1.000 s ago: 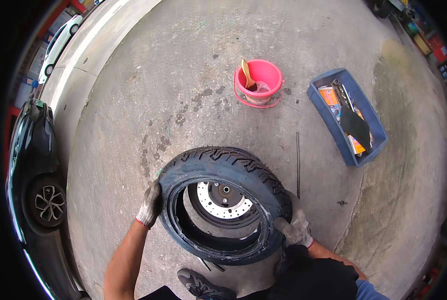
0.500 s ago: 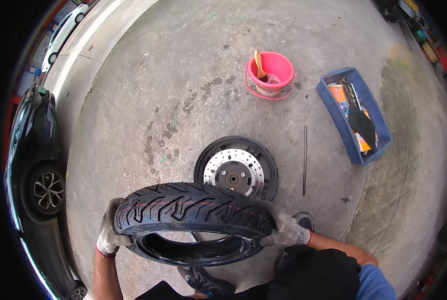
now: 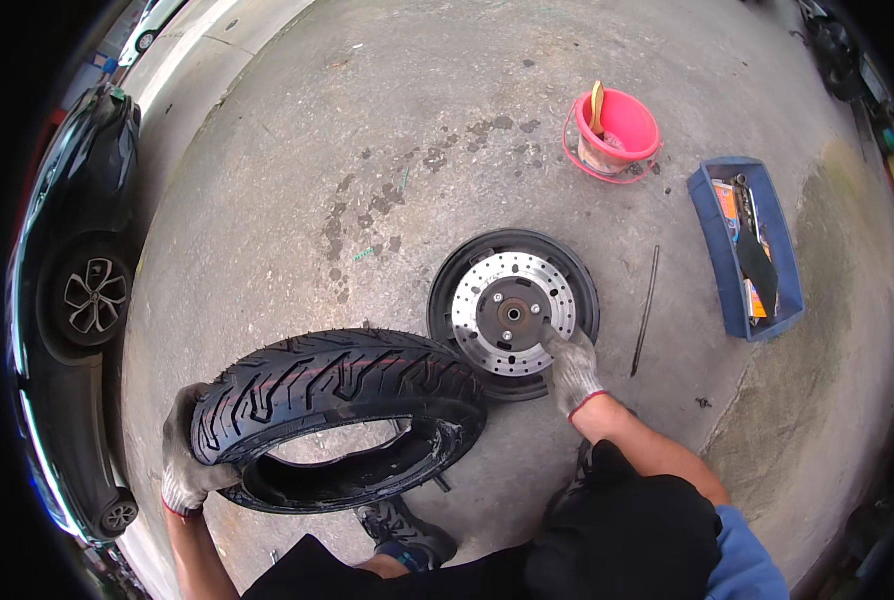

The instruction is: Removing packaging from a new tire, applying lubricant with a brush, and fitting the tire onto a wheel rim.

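A black tyre with a deep tread and a thin red line around it is tilted up in front of me. My left hand, in a grey-white glove, is closed around its left side. Whitish smears show along the tyre's inner edge. Just beyond it lies a black wheel with a drilled silver brake disc facing up. My gloved right hand is at the disc's right edge, its foremost fingers over the metal; how far they are bent is unclear. The tyre's right end overlaps the wheel's lower left in view.
A pink bucket holding a wooden-handled brush stands beyond the wheel. To the right are a thin metal bar and a blue tool bin. A dark car stands at the left. My shoe is below the tyre.
My right hand has let go of the tyre and moved up to the wheel's disc. The tyre, still in my left hand, has shifted left and tilted. The whole view has turned slightly.
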`<act>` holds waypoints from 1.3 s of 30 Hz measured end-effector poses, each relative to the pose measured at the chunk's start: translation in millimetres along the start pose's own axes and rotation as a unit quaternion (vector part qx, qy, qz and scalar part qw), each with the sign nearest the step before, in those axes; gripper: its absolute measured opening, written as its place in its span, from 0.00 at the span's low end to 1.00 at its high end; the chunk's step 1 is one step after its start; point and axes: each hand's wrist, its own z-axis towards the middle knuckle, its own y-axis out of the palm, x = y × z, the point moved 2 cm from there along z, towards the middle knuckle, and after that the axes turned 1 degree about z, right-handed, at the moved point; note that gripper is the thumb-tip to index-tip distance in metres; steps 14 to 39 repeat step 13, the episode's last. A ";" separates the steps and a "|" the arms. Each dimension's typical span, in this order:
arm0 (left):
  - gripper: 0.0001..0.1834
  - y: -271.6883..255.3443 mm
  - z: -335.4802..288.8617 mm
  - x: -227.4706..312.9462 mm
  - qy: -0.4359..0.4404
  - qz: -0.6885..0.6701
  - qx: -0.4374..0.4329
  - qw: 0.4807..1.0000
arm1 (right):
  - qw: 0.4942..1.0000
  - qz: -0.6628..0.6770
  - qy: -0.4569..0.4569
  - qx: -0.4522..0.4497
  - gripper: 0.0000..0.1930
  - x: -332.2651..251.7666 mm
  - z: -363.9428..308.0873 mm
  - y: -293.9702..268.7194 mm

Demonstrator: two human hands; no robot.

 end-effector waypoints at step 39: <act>0.64 -74.0 -59.4 -64.0 0.001 0.007 0.141 0.990 | 0.718 -0.581 -0.296 -0.244 0.21 -188.7 7.8 87.3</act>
